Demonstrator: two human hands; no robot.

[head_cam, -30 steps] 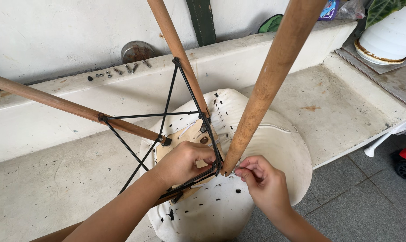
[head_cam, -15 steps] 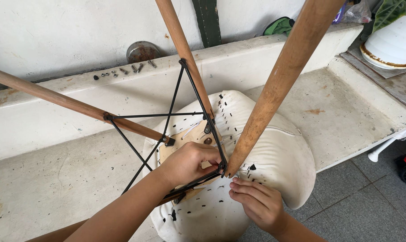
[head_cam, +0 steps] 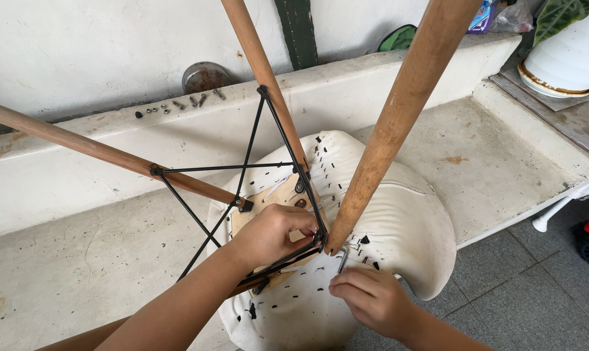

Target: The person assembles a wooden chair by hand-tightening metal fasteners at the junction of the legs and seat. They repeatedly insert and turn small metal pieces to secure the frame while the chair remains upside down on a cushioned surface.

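A white chair seat [head_cam: 398,221] lies upside down on a concrete bench, its wooden legs [head_cam: 405,110] pointing up and braced by black metal rods [head_cam: 242,170]. My left hand [head_cam: 272,234] grips the black rod frame at the foot of the near leg, over the wooden base plate [head_cam: 268,195]. My right hand [head_cam: 369,299] rests on the seat just below that leg's foot, fingers pinched around a thin dark metal tool or bolt [head_cam: 342,261] that points up at the joint.
Several loose screws and nuts [head_cam: 177,106] lie on the concrete ledge behind, next to a rusty round lid [head_cam: 205,77]. A white pot [head_cam: 567,58] stands on a slab at the right. Grey floor tiles [head_cam: 522,292] lie below the bench edge.
My right hand has dropped from the leg's foot down onto the seat and now holds a thin metal piece. My left hand has stayed on the rod frame.
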